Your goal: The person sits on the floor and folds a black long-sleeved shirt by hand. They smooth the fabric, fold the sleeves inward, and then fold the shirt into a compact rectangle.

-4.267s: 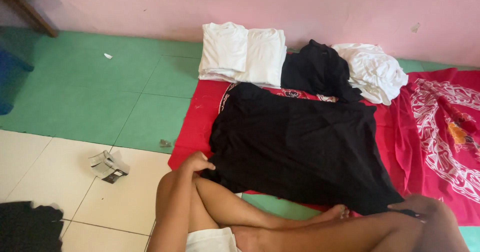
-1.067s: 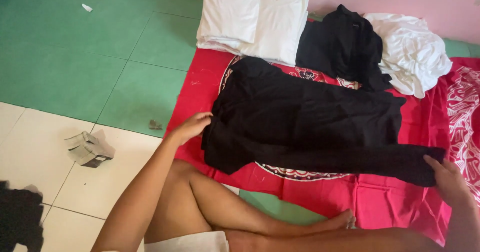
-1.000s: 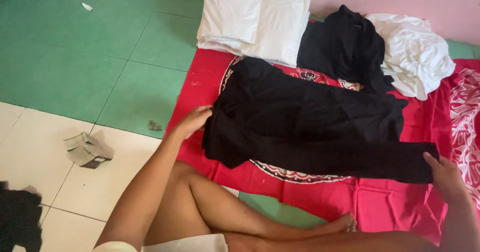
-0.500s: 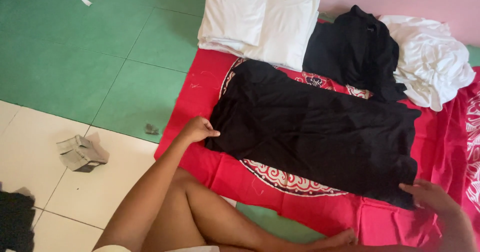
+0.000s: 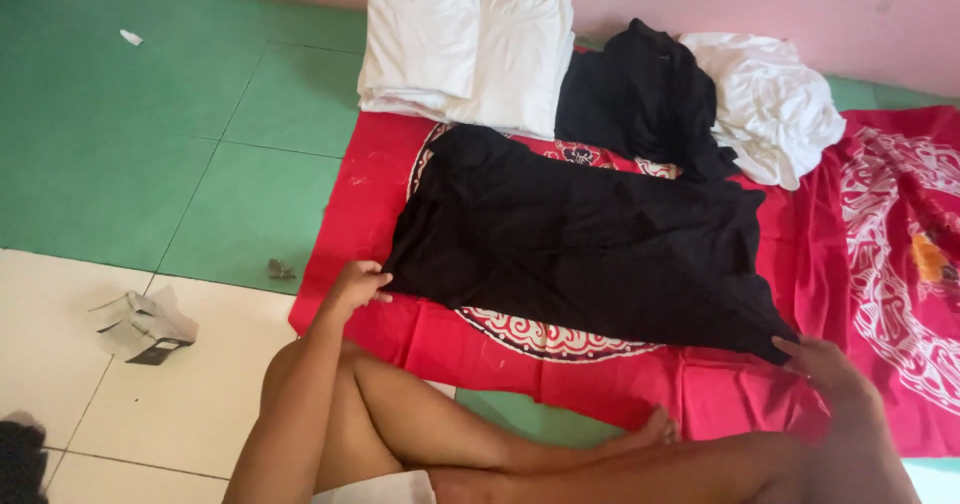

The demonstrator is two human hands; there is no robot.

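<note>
The black garment (image 5: 590,254) is lying spread flat on the red cloth (image 5: 620,389), which is covering part of the floor (image 5: 130,144). You are pinching its near left corner with your left hand (image 5: 355,286), fingers closed on the fabric. Your right hand (image 5: 822,364) is resting at the near right corner, fingers curled down on the hem; whether it is gripping or only pressing, the picture is not showing clearly. The garment is running from your left hand up and across to the far edge of the cloth, where its top is almost touching two stacks of folded white clothes (image 5: 465,44).

Just beside those stacks, a crumpled black heap (image 5: 640,99) is sitting, and next to it a loose white heap (image 5: 765,104). Both are lying partly on the red cloth, near the pink wall (image 5: 800,4). No container is showing here; all clothing is lying straight on cloth or floor.

You are sitting with your legs (image 5: 480,444) folded at the near edge of the cloth. On the white tiles to your left, a crushed paper packet (image 5: 145,324) is lying well apart from the clothes. A dark fabric piece (image 5: 20,464) is poking in at the bottom left corner.
</note>
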